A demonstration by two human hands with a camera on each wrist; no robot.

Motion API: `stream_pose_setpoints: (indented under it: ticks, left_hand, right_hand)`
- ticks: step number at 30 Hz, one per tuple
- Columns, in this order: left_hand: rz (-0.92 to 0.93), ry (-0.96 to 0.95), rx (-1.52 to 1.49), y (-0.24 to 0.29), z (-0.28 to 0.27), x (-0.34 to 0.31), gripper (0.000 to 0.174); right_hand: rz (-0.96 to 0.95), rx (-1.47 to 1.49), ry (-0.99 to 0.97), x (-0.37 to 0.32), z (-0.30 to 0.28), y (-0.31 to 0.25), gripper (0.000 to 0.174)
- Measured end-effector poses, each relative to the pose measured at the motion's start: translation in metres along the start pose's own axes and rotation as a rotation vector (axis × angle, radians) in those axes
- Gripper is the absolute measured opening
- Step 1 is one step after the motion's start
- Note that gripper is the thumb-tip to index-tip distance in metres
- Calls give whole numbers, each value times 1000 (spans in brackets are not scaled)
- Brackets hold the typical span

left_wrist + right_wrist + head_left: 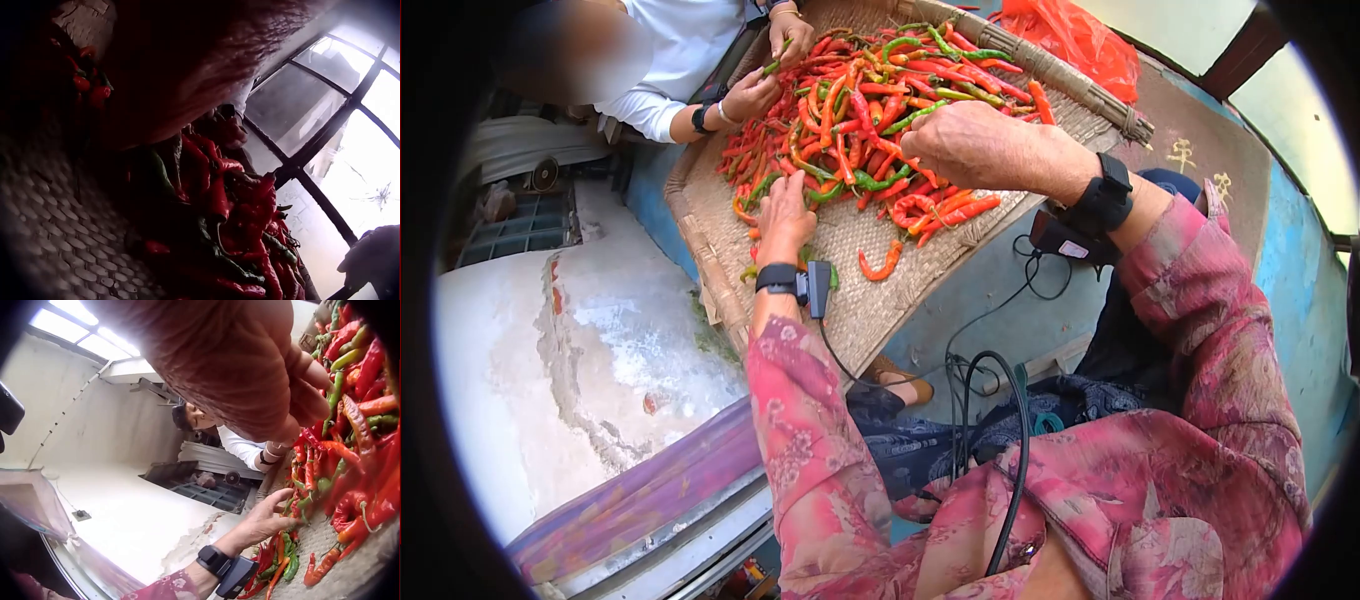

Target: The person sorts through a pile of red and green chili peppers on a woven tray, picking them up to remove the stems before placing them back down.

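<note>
A large heap of red and green chili peppers covers much of a woven tray. At the heap's near left edge, my left hand reaches in with its thumb and fingers spread, the fingertips against the peppers. The right wrist view shows the same left hand from the side. My right hand is over the heap's right part, fingers bent down beside a green chili pepper. In the right wrist view, the right hand's fingers overlap the peppers; whether they pinch one I cannot tell.
Across the tray, another person's hands hold a green chili pepper. One curved red pepper lies apart near the tray's front. A red plastic bag is beyond the tray's right rim. Black cables hang by my lap.
</note>
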State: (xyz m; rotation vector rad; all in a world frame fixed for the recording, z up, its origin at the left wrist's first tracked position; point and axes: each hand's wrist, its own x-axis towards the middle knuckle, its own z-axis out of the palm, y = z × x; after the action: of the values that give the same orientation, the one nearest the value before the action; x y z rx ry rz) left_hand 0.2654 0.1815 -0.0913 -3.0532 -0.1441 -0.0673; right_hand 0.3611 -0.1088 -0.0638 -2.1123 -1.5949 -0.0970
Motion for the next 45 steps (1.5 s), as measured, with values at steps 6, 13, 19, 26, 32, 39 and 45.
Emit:
stream_pose_setpoints:
  ticks: [6,13,19,26,32,39,45]
  left_hand:
    - [-404,-432,240,4,18,28,62]
    - [-67,-259,126,-9,12,-2,35]
    - [-222,97,-270,-1,-21,-61,19]
    - [-252,305,-397,-24,-45,-104,24]
    - [-305,309,-721,-37,-54,-114,23]
    - [-512,208,-813,-41,-62,-102,20]
    - [-313,181,-69,-20,-59,-93,28]
  right_hand:
    - [-2,-7,14,2,-1,6,9]
    - [20,-23,12,5,-1,7,9]
    - [13,-67,-33,5,6,7,9]
    - [2,-100,-57,1,7,4,9]
    - [3,-104,-83,1,8,5,8]
    - [-19,-155,-110,1,4,1,10]
    - [27,-154,-101,0,2,-3,9]
